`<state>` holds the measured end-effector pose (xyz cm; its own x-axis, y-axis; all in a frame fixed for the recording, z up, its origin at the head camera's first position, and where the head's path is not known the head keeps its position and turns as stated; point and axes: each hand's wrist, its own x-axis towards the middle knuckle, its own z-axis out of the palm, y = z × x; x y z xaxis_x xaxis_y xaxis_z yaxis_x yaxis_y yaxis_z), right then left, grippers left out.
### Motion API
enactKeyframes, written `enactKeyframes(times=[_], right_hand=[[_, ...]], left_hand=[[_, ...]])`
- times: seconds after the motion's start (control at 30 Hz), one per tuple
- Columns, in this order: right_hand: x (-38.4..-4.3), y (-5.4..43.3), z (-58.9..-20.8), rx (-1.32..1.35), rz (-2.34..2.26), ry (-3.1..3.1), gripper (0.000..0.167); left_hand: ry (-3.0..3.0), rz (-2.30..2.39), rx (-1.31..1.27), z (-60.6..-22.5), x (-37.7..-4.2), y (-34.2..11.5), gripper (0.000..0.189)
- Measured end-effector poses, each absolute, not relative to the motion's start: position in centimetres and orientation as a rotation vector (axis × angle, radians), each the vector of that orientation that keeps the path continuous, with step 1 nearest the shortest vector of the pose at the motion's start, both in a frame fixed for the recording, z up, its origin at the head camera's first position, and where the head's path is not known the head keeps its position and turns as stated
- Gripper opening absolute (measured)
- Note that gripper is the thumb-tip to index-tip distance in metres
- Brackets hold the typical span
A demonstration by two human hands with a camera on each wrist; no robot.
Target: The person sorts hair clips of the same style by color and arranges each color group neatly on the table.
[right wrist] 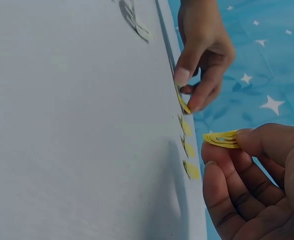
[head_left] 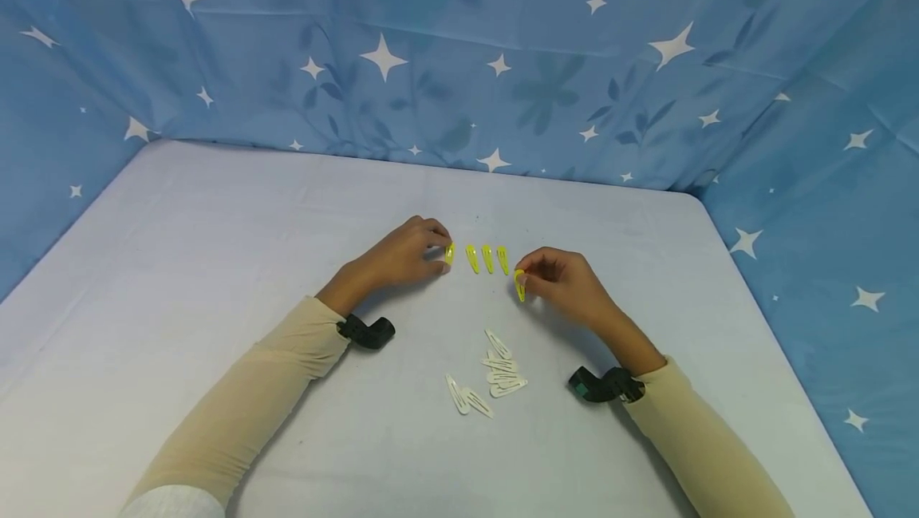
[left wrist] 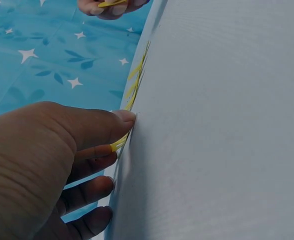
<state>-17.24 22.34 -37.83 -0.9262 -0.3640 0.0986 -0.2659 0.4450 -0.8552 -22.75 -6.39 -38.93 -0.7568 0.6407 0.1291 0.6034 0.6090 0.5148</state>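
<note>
1. Three yellow clips (head_left: 487, 259) lie in a row on the table (head_left: 215, 262).
2. Left of the row, the left hand (head_left: 405, 255) pinches a fourth yellow clip (head_left: 450, 253).
3. Right of the row, the right hand (head_left: 567, 282) pinches a fifth yellow clip (right wrist: 221, 139), raised.
4. White clips (head_left: 506, 378) lie on the row's near side.

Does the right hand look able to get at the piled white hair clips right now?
Likely yes: nothing visible lies between the right hand and the white snap hair clips. However, it pinches a yellow snap hair clip, which it would probably need to put down first.
</note>
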Motion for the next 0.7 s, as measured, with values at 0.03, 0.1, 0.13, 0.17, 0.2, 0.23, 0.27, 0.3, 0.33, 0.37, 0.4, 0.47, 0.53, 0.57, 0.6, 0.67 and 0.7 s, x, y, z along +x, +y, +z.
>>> enactKeyframes(times=[0.03,0.1,0.13,0.17,0.2,0.23,0.27,0.3,0.33,0.37,0.4,0.47,0.53,0.57,0.6,0.67,0.7], right_hand=[[-17.5,22.5,-37.9,-0.558,-1.507,2.591,0.010],[-18.0,22.6,-38.0,-0.539,-1.514,2.602,0.010],[-18.2,22.7,-37.9,-0.531,-1.515,2.608,0.011],[-18.4,22.7,-37.9,-0.519,-1.519,2.608,0.011],[-18.5,22.7,-37.7,-0.510,-1.524,2.607,0.011],[-18.5,22.6,-37.3,-0.502,-1.531,2.603,0.011],[-18.6,22.5,-37.0,-0.493,-1.537,2.600,0.012],[-18.5,22.3,-36.6,-0.485,-1.542,2.597,0.012],[-18.5,22.2,-36.2,-0.478,-1.549,2.592,0.012],[-18.4,22.0,-35.9,-0.472,-1.554,2.592,0.013],[-18.4,21.8,-35.6,-0.463,-1.554,2.596,0.014],[-18.6,21.6,-35.4,-0.443,-1.549,2.606,0.015],[-19.0,21.6,-35.7,-0.417,-1.541,2.620,0.017],[-19.3,21.7,-36.1,-0.403,-1.541,2.624,0.018],[-19.7,21.8,-36.5,-0.386,-1.543,2.628,0.018],[-20.4,22.1,-37.3,-0.365,-1.546,2.636,0.018],[-20.7,22.2,-37.7,-0.356,-1.546,2.638,0.018]], left_hand=[[2.756,0.844,1.066,-38.9,-22.8,-6.4,0.039],[2.760,0.839,1.061,-38.9,-22.8,-6.4,0.039],[2.760,0.839,1.062,-38.9,-22.7,-6.4,0.039],[2.760,0.838,1.061,-38.9,-22.7,-6.3,0.039],[2.761,0.833,1.060,-38.9,-22.7,-6.3,0.039],[2.761,0.833,1.059,-38.9,-22.7,-6.3,0.039],[2.761,0.833,1.055,-38.9,-22.7,-6.3,0.039],[2.761,0.832,1.056,-38.9,-22.7,-6.3,0.040],[2.761,0.831,1.053,-38.9,-22.7,-6.3,0.040],[2.762,0.829,1.052,-38.9,-22.7,-6.3,0.040],[2.762,0.828,1.050,-38.9,-22.7,-6.3,0.040],[2.764,0.827,1.049,-38.8,-22.7,-6.3,0.039],[2.765,0.831,1.052,-38.8,-22.7,-6.3,0.039],[2.765,0.831,1.052,-38.9,-22.8,-6.3,0.039],[2.764,0.833,1.054,-38.9,-22.8,-6.3,0.039],[2.762,0.834,1.055,-38.9,-22.8,-6.3,0.039],[2.762,0.834,1.055,-38.9,-22.8,-6.3,0.039]])
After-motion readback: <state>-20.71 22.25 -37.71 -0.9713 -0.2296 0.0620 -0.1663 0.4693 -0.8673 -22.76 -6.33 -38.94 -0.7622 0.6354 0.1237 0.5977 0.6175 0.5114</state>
